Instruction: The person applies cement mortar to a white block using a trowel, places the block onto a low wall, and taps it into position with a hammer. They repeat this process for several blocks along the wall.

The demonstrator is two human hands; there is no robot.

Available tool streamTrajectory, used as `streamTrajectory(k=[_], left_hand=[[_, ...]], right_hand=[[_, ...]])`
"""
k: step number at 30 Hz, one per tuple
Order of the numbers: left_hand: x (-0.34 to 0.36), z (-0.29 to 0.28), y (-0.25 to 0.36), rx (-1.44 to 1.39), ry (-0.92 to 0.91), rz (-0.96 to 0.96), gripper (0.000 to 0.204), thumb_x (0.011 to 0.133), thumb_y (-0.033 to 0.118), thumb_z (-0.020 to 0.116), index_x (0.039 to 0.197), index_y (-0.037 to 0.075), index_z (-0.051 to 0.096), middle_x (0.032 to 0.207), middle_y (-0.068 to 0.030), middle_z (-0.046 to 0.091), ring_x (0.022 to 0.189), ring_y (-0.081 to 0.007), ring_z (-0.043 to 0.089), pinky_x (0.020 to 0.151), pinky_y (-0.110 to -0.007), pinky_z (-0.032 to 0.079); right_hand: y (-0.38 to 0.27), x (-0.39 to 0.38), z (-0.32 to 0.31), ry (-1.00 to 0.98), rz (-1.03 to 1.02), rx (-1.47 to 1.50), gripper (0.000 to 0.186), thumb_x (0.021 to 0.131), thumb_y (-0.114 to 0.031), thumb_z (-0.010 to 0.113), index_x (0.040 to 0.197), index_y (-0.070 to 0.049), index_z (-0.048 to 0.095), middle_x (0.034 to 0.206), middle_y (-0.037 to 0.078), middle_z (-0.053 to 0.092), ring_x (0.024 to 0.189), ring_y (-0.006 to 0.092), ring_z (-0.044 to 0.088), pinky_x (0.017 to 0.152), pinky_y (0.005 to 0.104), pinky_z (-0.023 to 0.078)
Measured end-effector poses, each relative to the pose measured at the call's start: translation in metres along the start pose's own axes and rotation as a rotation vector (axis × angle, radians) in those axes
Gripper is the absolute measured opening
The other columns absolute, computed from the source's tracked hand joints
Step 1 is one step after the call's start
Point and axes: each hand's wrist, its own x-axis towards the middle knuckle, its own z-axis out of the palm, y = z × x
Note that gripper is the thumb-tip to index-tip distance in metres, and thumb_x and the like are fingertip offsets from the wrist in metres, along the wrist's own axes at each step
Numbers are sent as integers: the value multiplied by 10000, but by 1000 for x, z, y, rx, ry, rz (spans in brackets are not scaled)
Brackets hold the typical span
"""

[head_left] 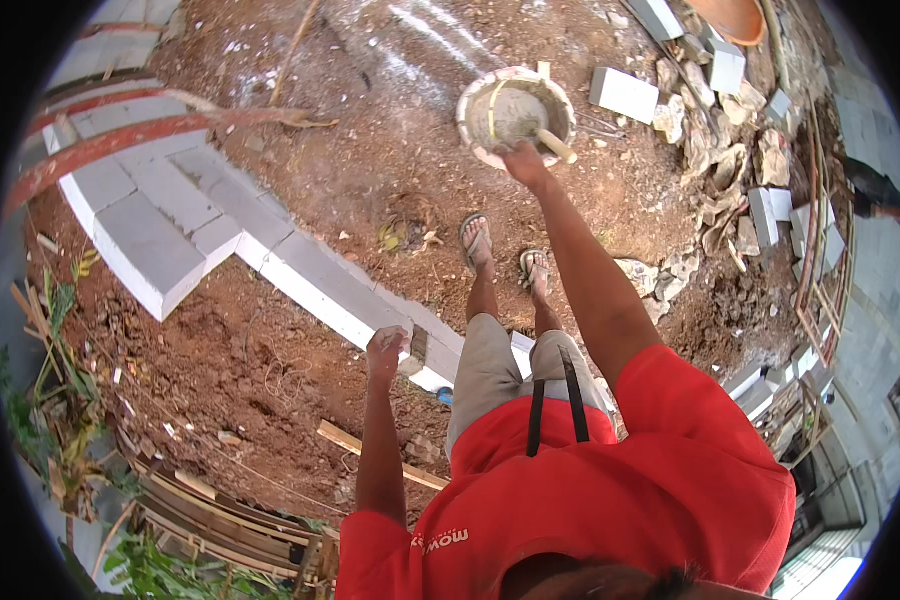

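My right hand is closed at the near rim of a round bucket, its fingers over the edge. Grey wet mortar lies inside, and a yellowish strip crosses it. Beside my right hand a pale wooden handle, like that of a trowel, leans out over the rim; its other end is in the bucket. My left hand, dusty with grey, hangs with curled fingers near the low wall of pale blocks. I see nothing in it.
Red curved poles cross the wall's far end. Loose white blocks and rough stones lie at right. A wooden plank rests on the dug soil at left. My sandalled feet stand between wall and stones.
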Motion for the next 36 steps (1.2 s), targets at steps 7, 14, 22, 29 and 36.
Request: streamTrajectory(k=[7,14,22,29,36], left_hand=[[29,18,81,185,-115,125,216,998,153,668,1144,-7,685,1052,-96,752,959,-205,729,855,-320,566],[44,44,104,462,-131,129,181,988,148,677,1099,7,704,1009,-67,751,929,-178,721,798,-317,562],[-20,164,140,565,-156,171,183,1004,157,629,1101,6,667,1085,-138,736,958,-251,742,851,-348,586],[-61,267,112,601,-203,170,175,1003,140,646,1088,-13,658,1038,-156,740,896,-238,749,772,-350,605],[-69,378,100,824,-371,96,202,1006,189,655,1139,37,649,1064,-131,755,869,-254,755,730,-339,590]], right_hand=[[42,-116,-14,-245,172,357,456,895,-328,752,1130,62,723,972,184,758,880,249,690,836,392,539],[200,-260,-43,-8,702,1061,468,963,-76,457,1416,-60,577,950,239,749,833,302,754,670,428,584],[418,-398,-29,149,570,220,405,868,-39,514,1219,13,709,966,207,750,844,298,753,744,412,602],[424,-470,-124,464,794,951,330,859,-154,569,1041,57,747,1040,261,733,935,370,719,870,437,567],[565,-541,-134,598,520,434,328,901,-142,504,1081,52,699,1000,240,733,853,348,750,765,484,596]])
